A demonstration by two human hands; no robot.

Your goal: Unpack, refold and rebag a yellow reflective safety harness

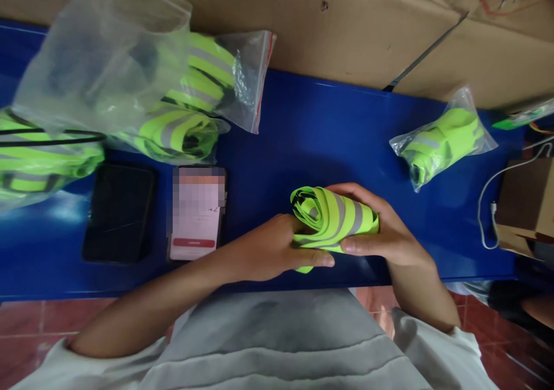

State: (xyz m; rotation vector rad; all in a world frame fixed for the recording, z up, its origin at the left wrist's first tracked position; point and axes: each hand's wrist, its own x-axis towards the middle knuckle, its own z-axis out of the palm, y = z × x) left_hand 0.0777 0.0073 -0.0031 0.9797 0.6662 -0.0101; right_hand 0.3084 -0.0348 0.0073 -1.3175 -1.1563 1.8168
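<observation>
My left hand (281, 248) and right hand (372, 222) close around the rolled reflective strap (337, 217), thumbs on its near side. Beyond my right fingers lies a bagged roll (445, 139); left of my left fingers sit a lit phone (197, 217), then a dark phone (119, 214), on the blue table (277, 142).

Blue glossy counter (285, 130) in front of you. On your left: dark-screened phone (119, 214), lit phone (194, 220) just beside it, screen partly pixelated. Beyond them, bagged green-and-grey roll (177, 133), red-edged zip bag (251, 78) with more strips, and bagged bundle (43, 159) at far left. On your right: small bagged roll (448, 142), tilted, and curved white cable (482, 205) near the counter's end.
</observation>
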